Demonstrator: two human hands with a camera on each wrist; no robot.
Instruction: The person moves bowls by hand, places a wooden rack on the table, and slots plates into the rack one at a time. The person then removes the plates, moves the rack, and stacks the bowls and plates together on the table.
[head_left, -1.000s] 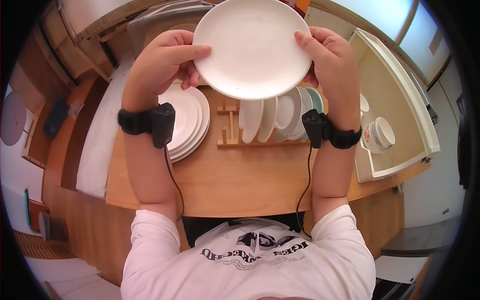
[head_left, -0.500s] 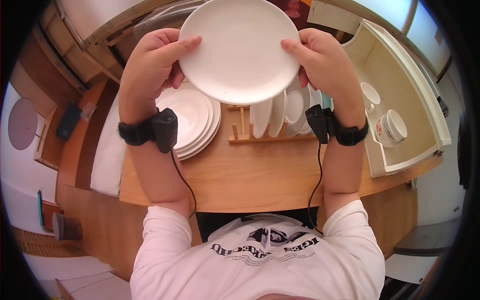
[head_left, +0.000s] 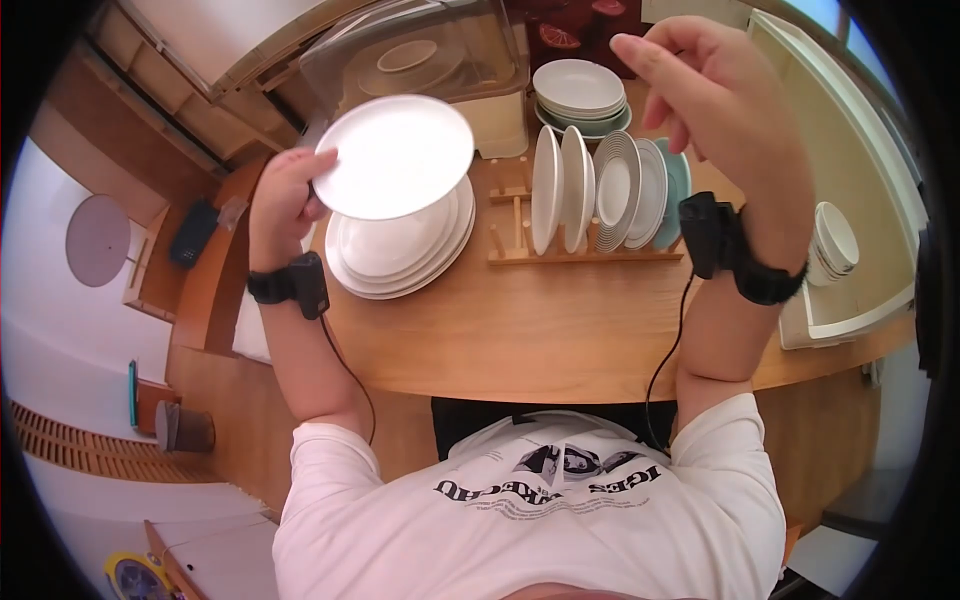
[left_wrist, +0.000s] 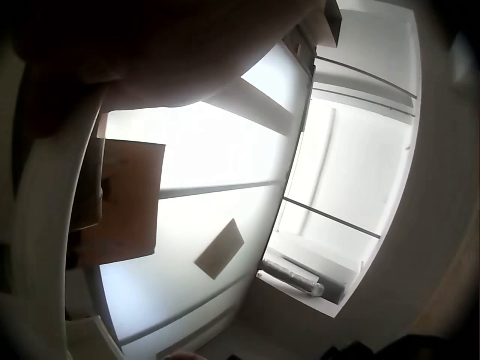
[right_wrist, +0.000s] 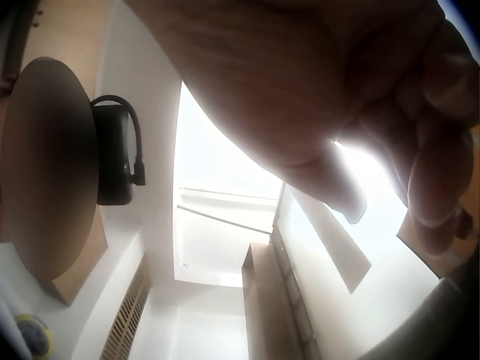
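Observation:
A white round plate [head_left: 395, 160] is held up by its left edge in my left hand [head_left: 280, 205], the thumb lying on its upper face. The left wrist view catches only the plate's pale edge [left_wrist: 49, 225] beside the dark hand. Below it, a stack of white plates [head_left: 350, 262] rests on the table, partly covered in the head view. My right hand [head_left: 725, 105] is raised at the upper right, holding nothing, its fingers loosely bent. In the right wrist view, nothing sits between its thumb and fingers.
A wooden rack [head_left: 590, 258] holds several upright plates, one of them green. Behind it stands a pile of dishes [head_left: 580, 85]. A clear-lidded bin [head_left: 400, 60] is at the back left. On the right, a cream tray [head_left: 850, 325] contains nested white bowls [head_left: 835, 235].
Both hands gripped the plate; my right hand has let go and moved to the right. My left hand has brought the plate lower and left, over the plate stack.

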